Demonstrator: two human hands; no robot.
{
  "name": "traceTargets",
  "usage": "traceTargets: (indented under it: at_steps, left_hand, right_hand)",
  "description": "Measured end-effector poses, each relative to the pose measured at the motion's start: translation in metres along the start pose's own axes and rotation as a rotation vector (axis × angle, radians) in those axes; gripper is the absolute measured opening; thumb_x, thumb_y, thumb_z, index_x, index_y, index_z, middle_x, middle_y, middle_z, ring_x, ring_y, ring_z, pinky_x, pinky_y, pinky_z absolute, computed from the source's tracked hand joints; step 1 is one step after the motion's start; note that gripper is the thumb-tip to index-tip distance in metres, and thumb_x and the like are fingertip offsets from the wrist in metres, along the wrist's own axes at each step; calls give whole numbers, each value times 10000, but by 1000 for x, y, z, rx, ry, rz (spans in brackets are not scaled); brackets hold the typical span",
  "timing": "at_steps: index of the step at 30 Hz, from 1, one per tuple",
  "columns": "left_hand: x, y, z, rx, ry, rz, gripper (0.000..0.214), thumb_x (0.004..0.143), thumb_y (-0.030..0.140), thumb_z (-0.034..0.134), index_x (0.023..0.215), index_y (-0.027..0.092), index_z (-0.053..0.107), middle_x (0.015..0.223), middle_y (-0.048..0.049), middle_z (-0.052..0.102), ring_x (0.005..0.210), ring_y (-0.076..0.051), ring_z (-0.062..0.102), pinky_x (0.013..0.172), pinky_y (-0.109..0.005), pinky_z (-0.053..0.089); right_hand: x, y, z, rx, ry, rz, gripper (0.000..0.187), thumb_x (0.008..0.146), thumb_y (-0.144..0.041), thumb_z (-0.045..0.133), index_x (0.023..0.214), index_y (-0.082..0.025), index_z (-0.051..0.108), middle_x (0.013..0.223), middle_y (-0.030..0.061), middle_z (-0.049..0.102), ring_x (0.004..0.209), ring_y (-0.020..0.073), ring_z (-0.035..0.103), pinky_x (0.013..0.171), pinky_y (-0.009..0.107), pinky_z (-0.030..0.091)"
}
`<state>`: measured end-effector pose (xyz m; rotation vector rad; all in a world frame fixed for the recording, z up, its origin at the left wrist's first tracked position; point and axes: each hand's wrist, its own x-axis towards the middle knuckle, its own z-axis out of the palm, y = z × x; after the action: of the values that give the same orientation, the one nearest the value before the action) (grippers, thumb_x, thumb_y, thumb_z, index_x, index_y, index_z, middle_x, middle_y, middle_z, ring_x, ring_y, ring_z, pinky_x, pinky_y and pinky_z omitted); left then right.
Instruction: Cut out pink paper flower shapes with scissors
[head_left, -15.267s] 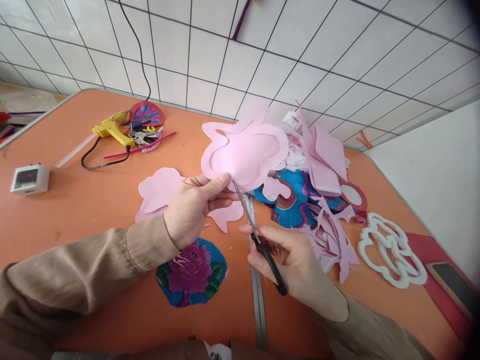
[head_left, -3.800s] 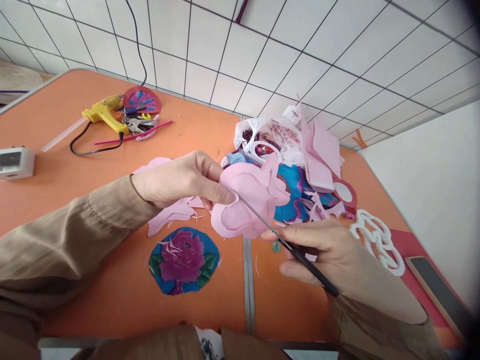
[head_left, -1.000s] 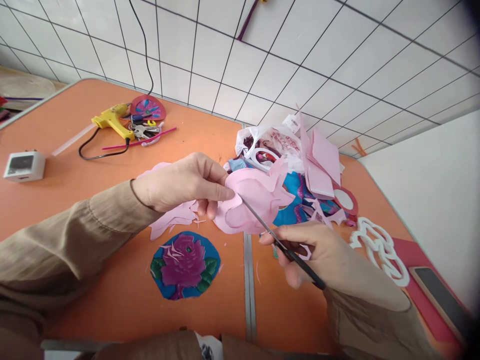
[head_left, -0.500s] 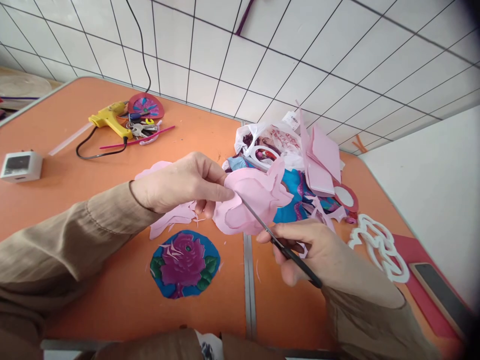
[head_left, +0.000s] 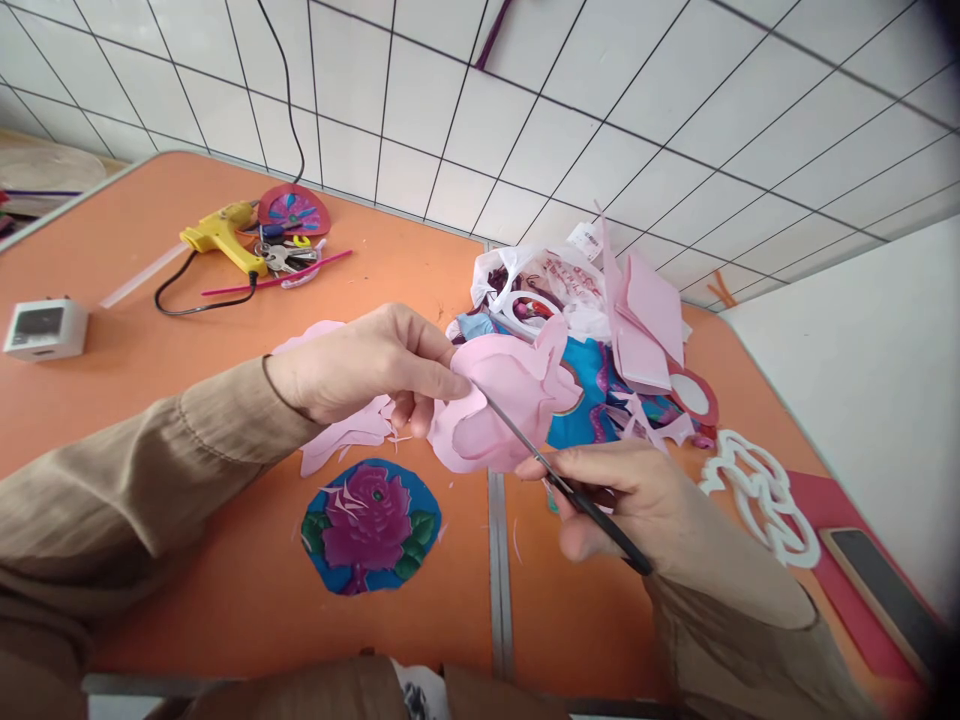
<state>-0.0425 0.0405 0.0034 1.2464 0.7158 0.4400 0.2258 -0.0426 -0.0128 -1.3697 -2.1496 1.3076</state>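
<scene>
Left hand (head_left: 375,365) pinches a pink cutout (head_left: 519,378); right hand (head_left: 626,500) grips scissors (head_left: 561,485). Behind, a white bag (head_left: 589,318) bears unreadable red print (head_left: 574,275).

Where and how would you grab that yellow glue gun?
Probably around the handle of the yellow glue gun, coming from the near side: it slants toward the camera and rightward. Mind the keys close on its right and the black cord leaving its end. The end opposite the clear glue stick is likely the nozzle, so best left alone.
</scene>
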Motion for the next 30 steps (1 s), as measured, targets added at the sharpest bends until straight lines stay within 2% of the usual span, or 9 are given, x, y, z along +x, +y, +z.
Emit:
traceTargets:
  at_steps: [3, 7, 13, 21, 27, 30]
  left_hand:
    - [1, -1, -1, -4, -1, -4, 192, 774, 142, 679, 586, 111, 699, 447, -34, 631, 367, -64, 522, 366, -139, 381]
    - [1, 0, -1, -14, -2, -6, 180, 769, 153, 693, 595, 109, 702, 444, -39, 633, 370, -67, 529, 366, -137, 381]
    - [0, 1, 0, -22, -1, -9, 170, 775, 128, 673, 609, 104, 704, 441, -36, 630, 369, -64, 526, 366, -130, 383]
    - [-1, 1, 1, 27, -11, 1, 169, 764, 153, 680, 605, 95, 681, 459, -40, 633, 389, -71, 535, 387, -146, 407]
    - [0, 2, -1, 52, -3, 17, 170, 761, 149, 670, 599, 96, 675, 453, -40, 633, 382, -73, 532, 388, -151, 409]
    - [0, 4, -5, 53, 32, 26, 157, 756, 126, 666, 604, 94, 689, 451, -41, 635, 383, -77, 541, 384, -151, 412]
  right_hand:
    - [0, 2, 1, 53, 18, 21, 689, 630, -715, 729, 976, -120, 773, 612, -30, 393, 536, 94, 323, 472, 244, 241]
    - [1, -3, 2, 58, 29, 26, 657, 629, -721, 730, 863, -108, 763, 593, -31, 403, 525, 89, 328, 469, 243, 231]
    - [0, -15, 4, 75, 13, 148, 564, 780, -612, 690, 1016, -103, 751, 590, -18, 496, 541, 103, 409, 494, 251, 274]
    - [2, -20, 3, 160, -28, 279, 408, 658, -358, 831, 976, -124, 729, 582, -24, 590, 532, 107, 489, 479, 229, 334]
    - [3, -20, -3, 71, -95, 260, 275, 703, -375, 776, 842, -150, 699, 609, -19, 568, 542, 116, 525, 481, 230, 388]
    - [-1, -23, -10, -30, -81, 261, 260, 729, -382, 772, 827, -151, 704, 607, -19, 570, 558, 126, 555, 506, 238, 422]
